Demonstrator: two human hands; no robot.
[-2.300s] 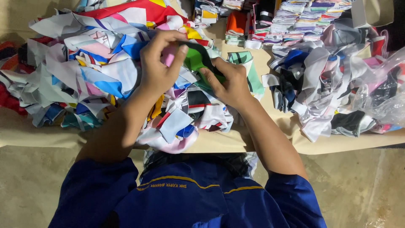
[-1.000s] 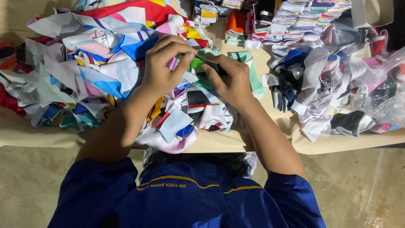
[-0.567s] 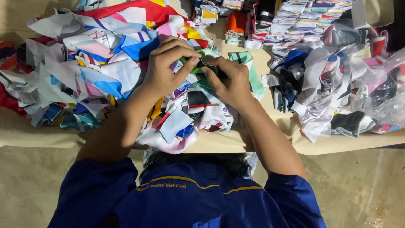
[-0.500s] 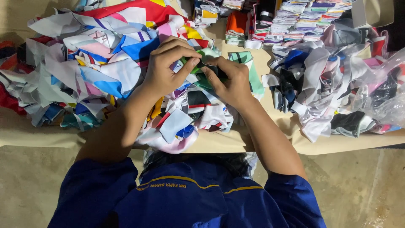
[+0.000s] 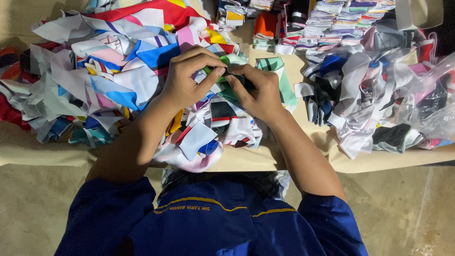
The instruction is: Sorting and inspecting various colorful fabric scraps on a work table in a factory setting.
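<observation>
At the far left a loose heap of fabric offcuts [image 5: 95, 80] in white, blue, pink and red spreads over the tan table [image 5: 28, 151], reaching to its near edge. Just right of that heap the left hand [image 5: 187, 80] is curled, its thumb and fingertips pressed together on a small green fabric piece [image 5: 222, 71], which sits above the middle of the scrap pile. The right hand [image 5: 258, 92] meets it from the other side, fingers bent and pinching the same green piece, so the two hands touch at their fingertips. Below them lie more scraps, among them a white, red and black strip [image 5: 222, 116]. Further right, at the table's back, folded pieces stand in neat stacks [image 5: 332, 23], and a second tangle of white and grey offcuts [image 5: 360, 95] lies beside a clear plastic bag [image 5: 431, 104].
</observation>
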